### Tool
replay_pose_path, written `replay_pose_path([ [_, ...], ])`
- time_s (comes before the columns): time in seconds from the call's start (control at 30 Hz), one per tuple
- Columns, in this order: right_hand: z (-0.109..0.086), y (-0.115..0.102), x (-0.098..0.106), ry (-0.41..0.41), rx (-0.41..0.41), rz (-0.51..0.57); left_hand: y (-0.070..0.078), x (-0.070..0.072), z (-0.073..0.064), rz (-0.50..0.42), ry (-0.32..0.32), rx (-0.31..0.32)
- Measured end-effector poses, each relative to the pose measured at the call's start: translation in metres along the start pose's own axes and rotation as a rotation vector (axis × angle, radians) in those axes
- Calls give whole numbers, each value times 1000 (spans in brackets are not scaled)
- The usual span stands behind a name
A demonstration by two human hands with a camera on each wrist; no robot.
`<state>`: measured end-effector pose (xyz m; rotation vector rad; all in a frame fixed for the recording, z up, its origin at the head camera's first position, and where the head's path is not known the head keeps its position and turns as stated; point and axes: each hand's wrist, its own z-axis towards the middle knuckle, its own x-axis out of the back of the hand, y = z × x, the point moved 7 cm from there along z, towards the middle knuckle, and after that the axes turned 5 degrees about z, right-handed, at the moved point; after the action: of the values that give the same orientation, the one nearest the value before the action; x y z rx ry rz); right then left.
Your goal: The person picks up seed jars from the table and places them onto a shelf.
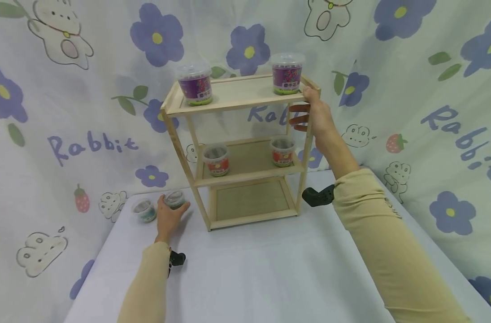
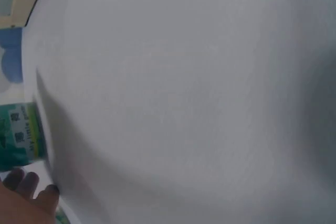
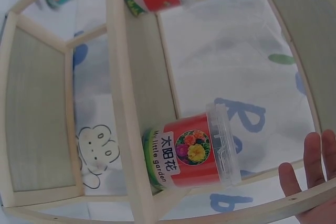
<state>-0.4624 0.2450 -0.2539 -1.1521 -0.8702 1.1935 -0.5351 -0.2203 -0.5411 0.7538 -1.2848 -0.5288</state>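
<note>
My left hand point(image 1: 170, 220) is around a small clear-lidded plastic cup point(image 1: 175, 200) on the table, thumb on its right and fingers on its left. In the left wrist view, that cup point(image 2: 20, 135) has a green label and stands just above my fingertips. A similar teal-labelled cup point(image 1: 145, 211) is to the left of the hand. My right hand point(image 1: 315, 112) holds the wooden rack point(image 1: 237, 106) at its upper right front corner. Its thumb lies near the top rail, and its fingers point(image 3: 313, 161) reach spread behind the post.
Two purple-labelled cups, left point(image 1: 195, 87) and right point(image 1: 286, 77), stand on the top shelf. The middle shelf carries two red-labelled cups, left point(image 1: 216, 160) and right point(image 1: 282, 152). A patterned cloth point(image 1: 205, 27) hangs behind the white table point(image 1: 261, 269).
</note>
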Motion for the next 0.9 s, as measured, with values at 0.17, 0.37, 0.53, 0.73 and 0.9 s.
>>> replay_pose_path([
  [0.17,0,1,-2,-1,1,0,-8,-1,-1,-23,6,56],
  [0.37,0,1,-1,5,0,-7,-9,3,-1,-66,33,50],
  [0.53,0,0,-1,7,0,3,-9,6,-2,-61,98,17],
  [0.73,-1,0,0,5,6,-8,-6,6,-2,-45,113,14],
  [0.9,0,1,0,3,5,-3,-3,7,-4,-55,110,-1],
])
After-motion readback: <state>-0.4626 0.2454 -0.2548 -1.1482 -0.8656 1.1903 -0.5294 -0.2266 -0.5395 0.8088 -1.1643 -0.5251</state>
